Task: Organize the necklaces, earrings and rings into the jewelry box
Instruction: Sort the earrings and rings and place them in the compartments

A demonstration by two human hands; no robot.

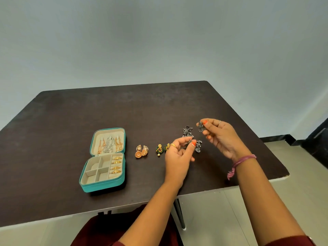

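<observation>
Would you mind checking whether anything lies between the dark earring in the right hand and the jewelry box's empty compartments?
Yes: the left hand, the green earrings and the gold earrings sit between that earring and the jewelry box.

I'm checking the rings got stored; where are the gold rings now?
In the head view, the gold rings sit in the right-hand slots of the open jewelry box, on the table's left, below the necklaces in the lid.

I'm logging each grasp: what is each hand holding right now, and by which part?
Right hand pinches a dark silver earring by its top. Left hand pinches another silver piece; which part cannot be told.
</observation>
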